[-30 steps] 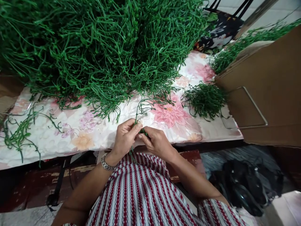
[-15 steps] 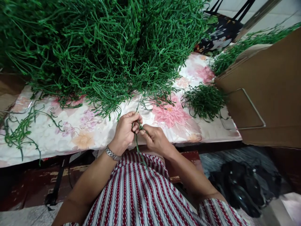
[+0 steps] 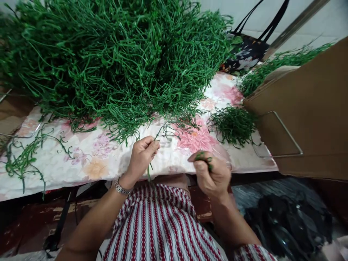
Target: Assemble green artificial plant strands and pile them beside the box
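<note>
At the tabletop's [image 3: 81, 170] near edge the left hand [image 3: 141, 156] pinches a green stem [image 3: 149, 170]; the right hand [image 3: 213, 174] — just apart, off the edge — grips a green piece [image 3: 203, 156]. Bare cloth lies between.

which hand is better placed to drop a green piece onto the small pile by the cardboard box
Right. The right hand holds a small green piece and is nearer the small pile; the left hand pinches a stem.

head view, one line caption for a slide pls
Left hand pinches a green stem; right hand holds green bits.
</note>
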Available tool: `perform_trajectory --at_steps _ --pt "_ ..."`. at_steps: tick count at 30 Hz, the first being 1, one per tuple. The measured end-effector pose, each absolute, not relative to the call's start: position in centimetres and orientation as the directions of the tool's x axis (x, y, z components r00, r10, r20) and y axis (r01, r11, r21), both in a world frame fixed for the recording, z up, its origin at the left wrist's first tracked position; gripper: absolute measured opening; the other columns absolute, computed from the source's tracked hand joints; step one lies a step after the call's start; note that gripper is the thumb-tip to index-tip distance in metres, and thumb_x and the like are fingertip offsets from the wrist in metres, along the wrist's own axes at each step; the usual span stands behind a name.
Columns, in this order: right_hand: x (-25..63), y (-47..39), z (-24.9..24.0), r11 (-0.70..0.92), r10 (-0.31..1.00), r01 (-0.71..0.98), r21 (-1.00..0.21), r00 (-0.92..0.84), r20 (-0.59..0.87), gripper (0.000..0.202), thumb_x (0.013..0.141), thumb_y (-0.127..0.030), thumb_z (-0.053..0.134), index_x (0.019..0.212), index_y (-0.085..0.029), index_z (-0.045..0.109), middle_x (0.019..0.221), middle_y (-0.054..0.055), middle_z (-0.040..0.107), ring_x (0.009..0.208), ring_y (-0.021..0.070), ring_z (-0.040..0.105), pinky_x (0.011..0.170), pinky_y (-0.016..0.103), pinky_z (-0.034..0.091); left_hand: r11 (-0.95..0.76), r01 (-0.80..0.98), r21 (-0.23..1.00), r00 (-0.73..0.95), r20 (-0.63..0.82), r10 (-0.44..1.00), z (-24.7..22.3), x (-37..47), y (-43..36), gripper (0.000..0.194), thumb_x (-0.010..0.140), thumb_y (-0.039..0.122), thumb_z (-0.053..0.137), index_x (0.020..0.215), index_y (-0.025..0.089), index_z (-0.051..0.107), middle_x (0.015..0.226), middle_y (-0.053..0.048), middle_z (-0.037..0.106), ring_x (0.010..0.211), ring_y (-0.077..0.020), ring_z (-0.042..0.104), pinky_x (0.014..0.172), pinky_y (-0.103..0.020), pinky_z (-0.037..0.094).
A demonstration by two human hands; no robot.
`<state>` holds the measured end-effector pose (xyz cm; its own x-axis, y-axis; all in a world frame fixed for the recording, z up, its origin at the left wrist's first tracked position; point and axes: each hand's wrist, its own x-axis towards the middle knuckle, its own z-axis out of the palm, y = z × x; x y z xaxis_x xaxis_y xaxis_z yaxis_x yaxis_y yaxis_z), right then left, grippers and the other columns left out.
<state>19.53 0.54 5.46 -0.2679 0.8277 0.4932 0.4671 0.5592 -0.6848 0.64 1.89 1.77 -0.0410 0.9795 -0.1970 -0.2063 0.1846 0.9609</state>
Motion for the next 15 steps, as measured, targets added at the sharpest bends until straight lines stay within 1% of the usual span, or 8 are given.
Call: perform_trajectory --at_steps 2,4,6,8,9,11,13,15 --pt "19.5 1.1 5.8 0.562 0.804 0.56 -0.608 -0.2 0.559 0.013 0.089 -0.025 0.048 0.084 -0.018 0.058 0.07 0.004 0.062 0.057 0.0135 0.056 0.056 0.025 0.044 0.14 -0.088 0.986 -0.036 -0.144 0.989 2.0 0.6 1.0 0.027 0.08 0.034 0.058 0.063 0.015 0.053 0.055 0.004 0.044 0.047 -0.0056 0.035 0.043 -0.019 0.025" --pt "18.9 1.7 5.5 0.583 0.778 0.63 -0.513 -0.248 0.578 0.012 0.087 -0.027 0.053 0.09 -0.017 0.06 0.076 0.007 0.066 0.065 0.0163 0.061 0.062 0.027 0.047 0.118 -0.008 0.993 -0.026 -0.118 0.993 2.1 0.7 0.1 0.027 0.081 0.035 0.057 0.063 0.015 0.052 0.054 0.004 0.041 0.049 -0.0067 0.035 0.045 -0.02 0.025" --pt "18.3 2.2 4.7 0.595 0.774 0.659 -0.461 -0.314 0.55 0.02 0.085 -0.03 0.057 0.098 -0.016 0.061 0.085 0.009 0.068 0.076 0.019 0.064 0.068 0.028 0.049 0.125 -0.025 0.992 -0.02 -0.126 0.992 2.0 0.9 -0.6 0.029 0.081 0.036 0.058 0.062 0.015 0.052 0.053 0.004 0.039 0.049 -0.0071 0.033 0.046 -0.02 0.025" --pt "17.7 2.6 3.6 0.57 0.802 0.673 -0.472 -0.332 0.496 0.028 0.084 -0.033 0.058 0.105 -0.014 0.06 0.089 0.011 0.069 0.08 0.02 0.064 0.07 0.029 0.049 0.167 -0.113 0.98 0.007 -0.167 0.986 1.6 0.9 -1.1 0.03 0.079 0.038 0.059 0.061 0.015 0.053 0.054 0.004 0.04 0.048 -0.0067 0.033 0.045 -0.02 0.024" --pt "17.6 2.6 3.1 0.548 0.821 0.678 -0.489 -0.325 0.47 0.029 0.084 -0.034 0.058 0.105 -0.014 0.061 0.089 0.011 0.068 0.08 0.02 0.064 0.07 0.029 0.049 0.193 -0.155 0.969 0.035 -0.19 0.981 1.4 0.9 -1.2 0.03 0.079 0.038 0.06 0.061 0.015 0.054 0.054 0.004 0.041 0.047 -0.0062 0.032 0.044 -0.02 0.024" --pt "17.4 2.6 2.3 0.524 0.841 0.675 -0.52 -0.314 0.44 0.024 0.084 -0.033 0.058 0.1 -0.015 0.062 0.084 0.009 0.068 0.077 0.0192 0.062 0.069 0.029 0.048 0.247 -0.192 0.95 0.105 -0.231 0.967 1.2 0.8 -1.3 0.029 0.078 0.039 0.061 0.063 0.015 0.056 0.055 0.003 0.044 0.044 -0.0056 0.032 0.042 -0.019 0.025" --pt "17.3 2.4 1.7 0.544 0.828 0.665 -0.511 -0.327 0.455 0.016 0.086 -0.03 0.055 0.092 -0.017 0.063 0.077 0.007 0.066 0.075 0.0182 0.06 0.068 0.028 0.046 0.281 -0.16 0.946 0.154 -0.257 0.954 1.3 0.5 -1.2 0.027 0.078 0.039 0.06 0.067 0.015 0.058 0.059 0.002 0.049 0.046 -0.0065 0.038 0.044 -0.019 0.031" --pt "17.3 2.3 1.5 0.581 0.797 0.677 -0.451 -0.363 0.483 0.014 0.087 -0.027 0.053 0.087 -0.018 0.063 0.073 0.006 0.064 0.073 0.0174 0.058 0.067 0.028 0.044 0.249 -0.078 0.965 0.131 -0.238 0.962 2.0 0.3 -1.1 0.018 0.078 0.034 0.06 0.077 0.016 0.061 0.068 0.0 0.055 0.056 -0.0095 0.048 0.052 -0.02 0.039"
